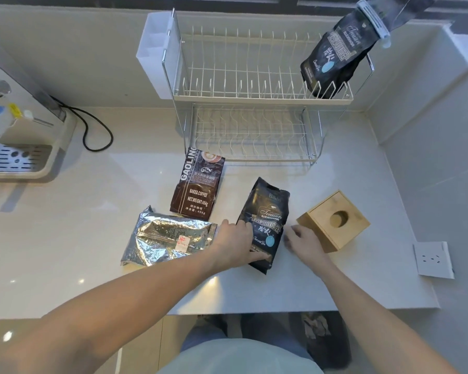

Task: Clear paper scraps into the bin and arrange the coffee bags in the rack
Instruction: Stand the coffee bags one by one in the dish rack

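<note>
A black Blue Mountain coffee bag (265,211) lies flat on the counter in front of me. My left hand (237,242) grips its lower left edge, thumb under the bag's bottom. My right hand (304,240) hovers just right of the bag, fingers loosely bent, holding nothing. A brown Gaoling coffee bag (197,184) lies further back, and a silver foil bag (165,238) lies to the left. A second black coffee bag (333,58) stands upright in the right end of the wire rack's (243,95) top tier. No paper scraps show on the counter.
A square wooden box (333,221) with a round hole sits right of my right hand. A coffee machine (22,130) with a black cable stands at the left. A wall socket (432,259) is on the right wall. A dark bin (324,338) stands below the counter edge.
</note>
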